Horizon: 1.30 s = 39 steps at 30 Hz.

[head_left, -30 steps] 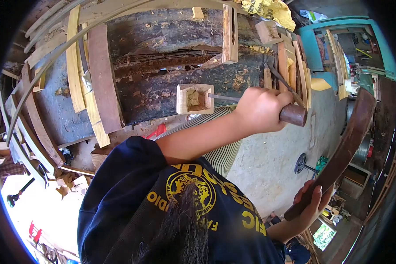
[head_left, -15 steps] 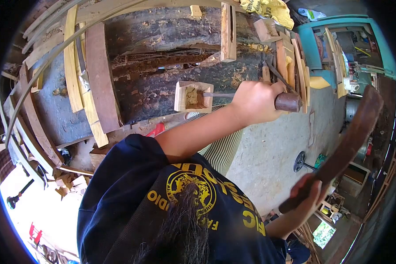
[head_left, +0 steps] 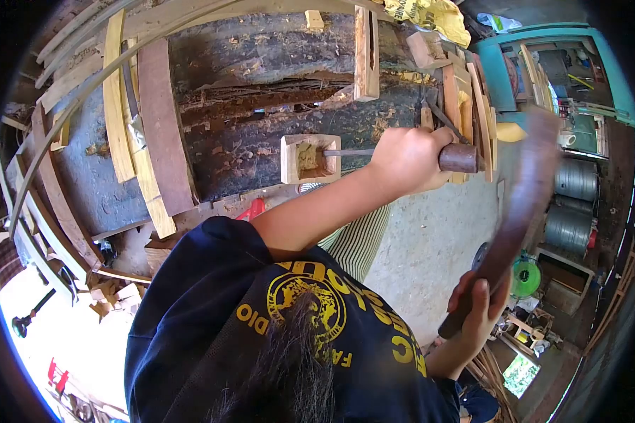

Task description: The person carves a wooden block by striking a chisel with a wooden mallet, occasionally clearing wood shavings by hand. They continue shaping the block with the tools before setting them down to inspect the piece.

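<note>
My left hand (head_left: 410, 163) is wrapped around a chisel, whose brown wooden handle end (head_left: 460, 158) sticks out on the right. The chisel's metal shank (head_left: 349, 152) runs left into the hollow of a pale wooden block (head_left: 289, 161); its cutting edge is hard to see inside. This block lies at the near edge of a dark, worn workbench (head_left: 240, 158). Lower right, my right hand (head_left: 481, 307) is closed round the narrow end of a long dark wooden club (head_left: 518, 204). Motion blurs the club's upper end, which stands apart from the chisel handle, to its right.
Long boards (head_left: 164, 127) lie across the bench's left side. Upright wood pieces (head_left: 365, 53) and narrow strips stand near the right end, beside a yellow sack (head_left: 434, 17). A green fan (head_left: 525, 278) and metal drums (head_left: 571, 227) are on the floor at right.
My right hand has swung the club leftward, bringing its upper end closer to the chisel handle. My left hand, the chisel and the block have barely shifted.
</note>
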{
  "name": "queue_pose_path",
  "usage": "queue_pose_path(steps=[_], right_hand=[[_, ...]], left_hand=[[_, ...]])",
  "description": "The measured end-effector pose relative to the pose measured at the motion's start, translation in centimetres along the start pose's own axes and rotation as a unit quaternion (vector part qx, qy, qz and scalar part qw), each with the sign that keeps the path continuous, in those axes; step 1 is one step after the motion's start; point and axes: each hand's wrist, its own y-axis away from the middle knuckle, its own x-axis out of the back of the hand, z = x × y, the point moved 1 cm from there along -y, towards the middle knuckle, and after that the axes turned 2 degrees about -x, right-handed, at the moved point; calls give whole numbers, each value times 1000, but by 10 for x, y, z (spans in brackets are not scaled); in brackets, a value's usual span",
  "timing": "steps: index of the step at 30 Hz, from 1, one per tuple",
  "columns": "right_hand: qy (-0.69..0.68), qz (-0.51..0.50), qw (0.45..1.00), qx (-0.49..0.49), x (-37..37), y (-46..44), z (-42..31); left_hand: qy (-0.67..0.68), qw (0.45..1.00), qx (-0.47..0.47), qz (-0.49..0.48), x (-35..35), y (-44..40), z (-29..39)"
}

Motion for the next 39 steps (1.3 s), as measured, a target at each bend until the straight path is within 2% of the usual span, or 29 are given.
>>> queue_pose_path(steps=[1,3,5,7,9,11,13,15,17,19,21,23,25,27,29,33,37,39], right_hand=[[-62,53,997,16,-1,2,-1],[-59,36,997,31,3,3,11],[24,-34,999,-28,-3,6,17],[-6,-28,998,-48,-1,8,8],[-72,38,997,-12,-6,5,1],[-59,29,998,1,-1,1,3],[16,-73,996,-45,2,-1,7],[23,-55,997,-40,3,-3,3],[-32,14,999,2,0,-4,-3],[-26,25,999,-1,-1,-6,-3],[46,-79,995,-46,3,-7,0],[52,-78,995,-39,7,-6,-3],[-58,6,998,-27,-1,-5,-8],[-20,33,999,-23,-13,-4,-1],[13,-82,994,-66,-7,-6,2],[-48,-65,995,-55,1,1,-1],[-76,18,996,-40,-4,5,-6],[-66,26,997,-33,-2,3,-5]], left_hand=[[-4,1000,0,3,0,0,0],[-10,1000,-5,9,1,-1,1],[4,1000,6,-5,0,-2,0],[3,1000,1,2,2,-4,-1],[2,1000,-2,8,1,-1,-1],[-3,1000,-1,9,0,-1,1],[-3,1000,1,2,2,-1,2],[-3,1000,8,-4,3,-2,1],[10,1000,-6,17,3,0,2],[7,1000,-1,8,3,0,3],[2,1000,0,1,5,-1,4],[-3,1000,-7,-11,8,0,5],[-9,1000,-3,-10,5,0,4],[-15,1000,-1,-7,3,3,3],[-24,999,-26,0,5,6,3],[-4,999,-53,0,12,12,7],[-2,999,-50,-12,15,14,13],[-5,999,-49,-9,14,13,10]])
